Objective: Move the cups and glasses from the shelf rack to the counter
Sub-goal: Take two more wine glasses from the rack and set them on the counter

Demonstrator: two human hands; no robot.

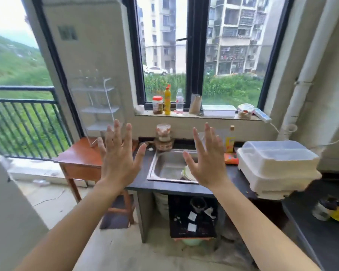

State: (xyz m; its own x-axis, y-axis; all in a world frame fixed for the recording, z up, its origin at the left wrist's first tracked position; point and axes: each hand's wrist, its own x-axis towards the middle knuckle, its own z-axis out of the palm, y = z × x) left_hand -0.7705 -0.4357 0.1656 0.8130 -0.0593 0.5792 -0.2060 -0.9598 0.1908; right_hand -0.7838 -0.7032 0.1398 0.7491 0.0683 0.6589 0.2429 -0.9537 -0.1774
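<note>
My left hand [118, 155] and my right hand [207, 159] are both raised in front of me, backs toward the camera, fingers spread, holding nothing. Behind them runs the dark counter [164, 185] with a steel sink [169, 167] set in it. A white tiered shelf rack shows only as a faint reflection [98, 106] in the glass door above the wooden table. No cups or glasses on a rack are plainly visible. A stack of small bowls or cups [163, 138] stands at the back of the counter.
A wooden side table [80, 156] stands left of the counter. A white lidded dish box [278, 165] sits at the right. Bottles and jars line the window sill [196, 115]. Plates [187, 174] lie in the sink. A balcony railing [24, 122] is at far left.
</note>
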